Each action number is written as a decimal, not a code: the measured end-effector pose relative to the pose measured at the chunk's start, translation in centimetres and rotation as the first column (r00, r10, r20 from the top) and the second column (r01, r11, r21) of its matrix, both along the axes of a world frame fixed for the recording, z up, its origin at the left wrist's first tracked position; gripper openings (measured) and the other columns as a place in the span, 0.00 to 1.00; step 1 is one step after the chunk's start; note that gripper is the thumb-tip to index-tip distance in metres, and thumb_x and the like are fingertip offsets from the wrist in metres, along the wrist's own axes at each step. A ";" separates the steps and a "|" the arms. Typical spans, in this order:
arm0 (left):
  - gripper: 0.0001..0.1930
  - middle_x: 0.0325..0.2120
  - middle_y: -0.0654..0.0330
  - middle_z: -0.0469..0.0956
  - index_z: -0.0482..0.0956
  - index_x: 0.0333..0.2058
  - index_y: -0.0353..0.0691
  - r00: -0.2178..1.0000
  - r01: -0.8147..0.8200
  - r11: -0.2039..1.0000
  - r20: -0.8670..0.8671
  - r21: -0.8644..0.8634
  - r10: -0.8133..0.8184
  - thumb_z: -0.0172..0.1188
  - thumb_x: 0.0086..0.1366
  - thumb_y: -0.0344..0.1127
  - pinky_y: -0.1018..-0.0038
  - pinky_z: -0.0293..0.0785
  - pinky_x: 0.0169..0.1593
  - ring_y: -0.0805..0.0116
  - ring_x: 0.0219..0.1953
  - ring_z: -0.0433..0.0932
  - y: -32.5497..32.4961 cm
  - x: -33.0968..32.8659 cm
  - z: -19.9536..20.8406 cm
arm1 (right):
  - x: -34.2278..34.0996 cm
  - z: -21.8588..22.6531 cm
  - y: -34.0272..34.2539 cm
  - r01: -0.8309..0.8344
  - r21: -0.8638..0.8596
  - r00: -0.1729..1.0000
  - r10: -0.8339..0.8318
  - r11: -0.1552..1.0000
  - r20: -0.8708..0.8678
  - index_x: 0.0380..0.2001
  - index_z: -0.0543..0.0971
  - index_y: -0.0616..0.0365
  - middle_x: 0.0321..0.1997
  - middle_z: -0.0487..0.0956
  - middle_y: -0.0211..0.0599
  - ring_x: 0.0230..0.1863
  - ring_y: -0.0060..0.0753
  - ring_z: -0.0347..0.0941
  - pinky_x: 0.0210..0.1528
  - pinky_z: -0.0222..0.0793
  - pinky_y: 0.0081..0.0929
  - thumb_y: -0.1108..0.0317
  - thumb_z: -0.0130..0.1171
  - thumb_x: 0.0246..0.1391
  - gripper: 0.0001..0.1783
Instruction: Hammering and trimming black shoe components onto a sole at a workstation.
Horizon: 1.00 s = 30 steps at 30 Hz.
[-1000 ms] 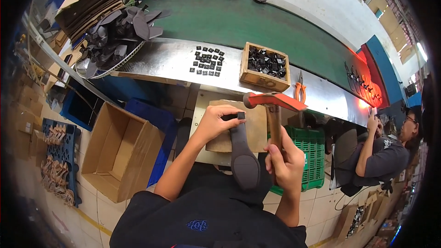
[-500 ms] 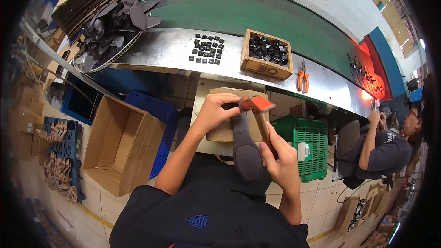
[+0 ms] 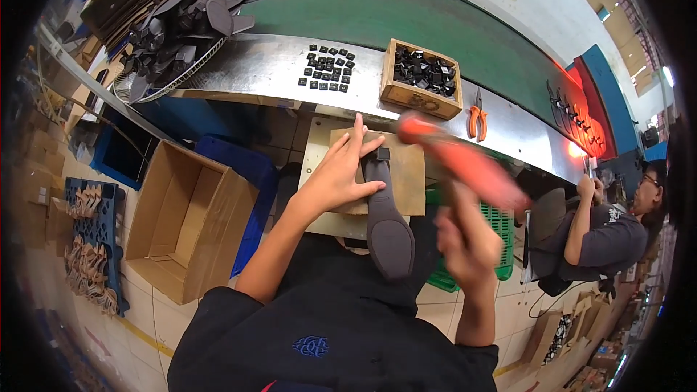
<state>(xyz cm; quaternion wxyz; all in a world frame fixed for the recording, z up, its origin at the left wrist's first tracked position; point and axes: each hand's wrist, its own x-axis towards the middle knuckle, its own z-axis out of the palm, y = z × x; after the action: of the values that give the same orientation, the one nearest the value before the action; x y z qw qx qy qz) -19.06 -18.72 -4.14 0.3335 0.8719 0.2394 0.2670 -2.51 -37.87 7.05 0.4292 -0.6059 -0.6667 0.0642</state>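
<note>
A dark grey shoe sole (image 3: 389, 239) lies lengthwise with its narrow end on a brown board (image 3: 410, 181) and its broad end toward my body. On the narrow end sits a small black square heel piece (image 3: 383, 154). My left hand (image 3: 330, 178) is open beside it, fingers spread, the thumb touching the sole's left edge and a fingertip close to the heel piece. Raised to the right, my right hand (image 3: 470, 247) is closed round the handle of a hammer with a red head (image 3: 472, 167), both smeared by motion.
Rows of black heel pieces (image 3: 327, 69), a wooden box (image 3: 421, 105) of more pieces and orange-handled pliers (image 3: 477, 123) lie on the metal ledge. A basket of soles (image 3: 181, 76) stands left, a cardboard box (image 3: 170, 247) below. Right are a green crate (image 3: 501, 229) and a seated co-worker (image 3: 610, 229).
The hammer has swung up and right, away from the sole's narrow end. My left hand has opened from its pinch there, and the sole's narrow end with the black heel piece now shows.
</note>
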 end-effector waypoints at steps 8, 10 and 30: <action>0.64 0.65 0.59 0.70 0.26 0.71 0.29 0.999 0.030 0.998 -0.036 -0.063 -0.032 0.70 0.56 0.48 0.58 0.44 0.75 0.54 0.72 0.56 0.5 -0.5 0.1 | 0.3 4.8 -1.3 0.151 -0.119 0.919 -0.184 0.981 -0.350 0.61 0.72 0.66 0.33 0.80 0.49 0.29 0.44 0.78 0.34 0.74 0.33 0.81 0.57 0.58 0.25; 0.64 0.65 0.59 0.69 0.26 0.71 0.30 0.999 0.040 0.997 -0.034 -0.068 -0.042 0.70 0.56 0.48 0.58 0.44 0.75 0.54 0.72 0.56 0.6 -0.4 0.4 | 0.6 2.3 -0.6 0.105 -0.040 0.988 -0.108 0.994 -0.111 0.61 0.72 0.67 0.33 0.80 0.49 0.28 0.44 0.77 0.33 0.74 0.34 0.81 0.57 0.58 0.26; 0.12 0.21 0.55 0.71 0.77 0.29 0.30 0.853 0.461 0.801 0.442 -0.383 -0.279 0.67 0.63 0.34 0.66 0.68 0.29 0.58 0.24 0.74 -7.1 -2.5 7.3 | 3.5 -2.8 4.7 0.125 0.006 0.982 -0.124 0.992 0.146 0.60 0.75 0.60 0.34 0.79 0.43 0.28 0.40 0.76 0.33 0.74 0.29 0.78 0.65 0.54 0.28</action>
<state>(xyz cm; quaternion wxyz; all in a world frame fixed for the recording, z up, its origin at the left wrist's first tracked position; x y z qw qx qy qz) -21.60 -25.77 3.12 0.6216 0.7279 0.0533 0.2846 0.96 -33.14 4.26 0.3813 -0.6502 -0.6571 -0.0059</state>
